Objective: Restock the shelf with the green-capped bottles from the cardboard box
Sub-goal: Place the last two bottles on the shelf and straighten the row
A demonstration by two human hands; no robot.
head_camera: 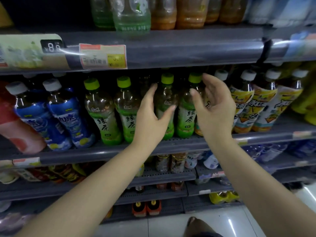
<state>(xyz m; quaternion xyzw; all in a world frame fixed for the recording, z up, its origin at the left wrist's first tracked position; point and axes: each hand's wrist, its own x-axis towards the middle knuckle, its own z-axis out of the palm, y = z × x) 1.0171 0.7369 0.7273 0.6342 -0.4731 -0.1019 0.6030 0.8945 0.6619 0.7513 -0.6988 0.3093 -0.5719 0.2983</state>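
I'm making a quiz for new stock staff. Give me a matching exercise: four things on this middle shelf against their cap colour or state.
Column one:
1. blue-label bottles
2. green tea bottles
3. yellow-label bottles
4. left hand

Column two:
A. green caps
B. fingers spread open around a green tea bottle
C. white caps, right of the hands
D. white caps, left end, leaning

Pairs: 1-D, 2-A, 3-C, 4-B

Four upright green-capped bottles (102, 110) in a row on the grey shelf (188, 144)
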